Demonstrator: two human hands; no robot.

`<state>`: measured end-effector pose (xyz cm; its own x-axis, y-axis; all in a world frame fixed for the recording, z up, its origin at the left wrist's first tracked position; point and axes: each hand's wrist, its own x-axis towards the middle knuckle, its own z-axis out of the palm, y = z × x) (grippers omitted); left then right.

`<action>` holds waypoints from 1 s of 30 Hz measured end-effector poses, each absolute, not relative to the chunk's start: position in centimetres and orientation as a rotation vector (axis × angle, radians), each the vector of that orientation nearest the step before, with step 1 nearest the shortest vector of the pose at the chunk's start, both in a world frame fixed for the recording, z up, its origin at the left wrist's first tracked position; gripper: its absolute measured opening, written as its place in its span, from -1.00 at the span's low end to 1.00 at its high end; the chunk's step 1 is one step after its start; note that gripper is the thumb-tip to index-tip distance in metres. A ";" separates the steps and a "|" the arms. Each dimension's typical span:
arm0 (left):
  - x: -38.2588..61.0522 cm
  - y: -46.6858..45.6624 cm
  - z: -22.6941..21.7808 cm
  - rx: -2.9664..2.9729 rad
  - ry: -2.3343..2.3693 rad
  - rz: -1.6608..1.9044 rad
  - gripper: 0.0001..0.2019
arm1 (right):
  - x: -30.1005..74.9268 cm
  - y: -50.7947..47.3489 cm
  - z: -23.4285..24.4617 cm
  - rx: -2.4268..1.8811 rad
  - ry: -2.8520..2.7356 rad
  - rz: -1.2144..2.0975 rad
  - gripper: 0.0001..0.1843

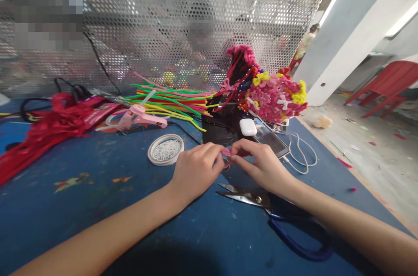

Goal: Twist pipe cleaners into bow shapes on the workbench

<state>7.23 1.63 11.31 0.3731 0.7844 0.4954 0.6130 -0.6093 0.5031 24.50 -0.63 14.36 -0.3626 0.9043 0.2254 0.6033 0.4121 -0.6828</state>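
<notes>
My left hand (196, 169) and my right hand (261, 165) meet over the blue table (98, 206), both pinched on a small pink pipe-cleaner piece (226, 153) held between their fingertips. Blue-handled scissors (261, 201) lie open on the table just under my right wrist. A round lid of small white beads (165, 149) sits a little left of my left hand.
A black container (217, 126) holds pink, yellow and red pipe-cleaner flowers (276, 95). Loose green and pink pipe cleaners (170, 97), a pink glue gun (140, 118), red ribbons (48, 128), a phone (272, 141) with white earbud case (248, 127) and cable lie around. Perforated metal screen (163, 19) behind.
</notes>
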 end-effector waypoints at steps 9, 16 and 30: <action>7.1 3.4 11.8 0.842 0.567 0.953 -0.91 | 23.9 0.2 13.4 -0.831 -0.983 1.628 -0.86; 7.2 2.8 12.5 0.603 0.233 0.948 -0.72 | 24.1 1.1 13.2 -0.781 -0.505 1.708 -0.82; 7.7 3.3 12.4 0.352 0.365 1.188 -0.77 | 26.0 2.0 13.8 -0.887 -0.615 1.329 -0.76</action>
